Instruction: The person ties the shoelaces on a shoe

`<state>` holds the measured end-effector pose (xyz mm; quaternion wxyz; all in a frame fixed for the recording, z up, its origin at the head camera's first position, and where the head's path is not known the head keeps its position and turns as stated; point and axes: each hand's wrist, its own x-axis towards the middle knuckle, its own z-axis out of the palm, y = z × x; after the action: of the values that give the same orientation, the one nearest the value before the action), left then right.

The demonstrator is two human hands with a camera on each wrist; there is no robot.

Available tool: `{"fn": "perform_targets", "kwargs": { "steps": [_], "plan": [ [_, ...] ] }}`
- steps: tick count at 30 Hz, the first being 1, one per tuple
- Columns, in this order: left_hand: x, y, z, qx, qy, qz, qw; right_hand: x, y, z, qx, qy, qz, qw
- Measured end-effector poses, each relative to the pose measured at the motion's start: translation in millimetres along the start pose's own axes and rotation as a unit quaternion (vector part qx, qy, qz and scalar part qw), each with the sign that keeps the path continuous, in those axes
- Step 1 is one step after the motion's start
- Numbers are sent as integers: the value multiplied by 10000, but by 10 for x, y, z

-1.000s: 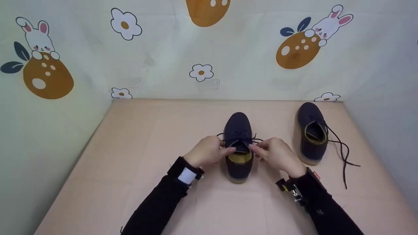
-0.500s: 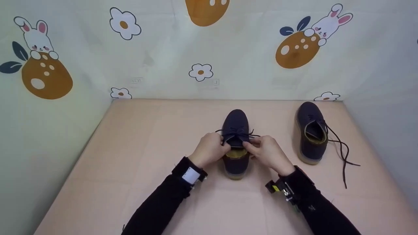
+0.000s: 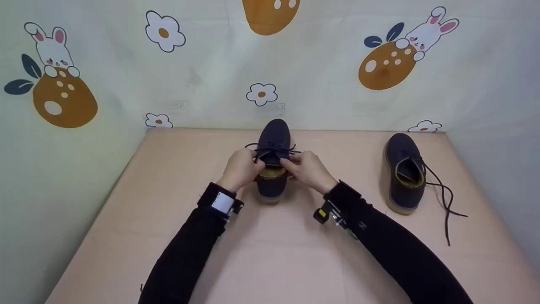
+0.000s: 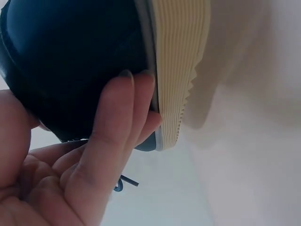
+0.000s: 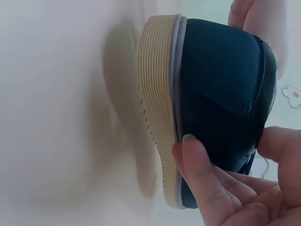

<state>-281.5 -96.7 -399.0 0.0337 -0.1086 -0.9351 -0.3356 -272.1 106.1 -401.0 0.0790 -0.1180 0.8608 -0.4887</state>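
Observation:
Both hands hold a dark navy lace-up shoe (image 3: 274, 133) in the head view, its toe pointing away and its yellow-lined opening facing up. My left hand (image 3: 241, 168) grips the left side, thumb at the collar. On the other side my right hand (image 3: 311, 169) pinches the upper the same way. The tied lace (image 3: 274, 149) crosses the front, its ends sticking out sideways. In the left wrist view, fingers (image 4: 113, 108) lie along the upper above the ribbed cream sole (image 4: 181, 52). The right wrist view shows the sole (image 5: 155, 61) apart from its shadow, so the shoe is raised.
A matching shoe (image 3: 406, 185) stands on the right of the pink-beige table (image 3: 274, 253), with its long laces (image 3: 445, 196) loose beside it. A patterned cloth wall (image 3: 211, 76) with rabbits and flowers rises behind the table's back edge.
Both hands have carried the shoe left and away, toward the table's back edge. Half a second ago it was nearer the table's middle. The other shoe has stayed put.

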Motion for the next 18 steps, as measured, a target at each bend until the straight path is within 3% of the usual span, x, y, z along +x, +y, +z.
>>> {"fn": "perform_targets", "kwargs": {
  "steps": [9, 18],
  "plan": [
    [46, -281, -119, 147, 152, -331, 9992, 287, -119, 245, -619, -199, 200, 9977],
    [56, -440, -150, 313, 65, -423, 9986, 384, -109, 397, -518, -242, 320, 9979]
  ]
}}
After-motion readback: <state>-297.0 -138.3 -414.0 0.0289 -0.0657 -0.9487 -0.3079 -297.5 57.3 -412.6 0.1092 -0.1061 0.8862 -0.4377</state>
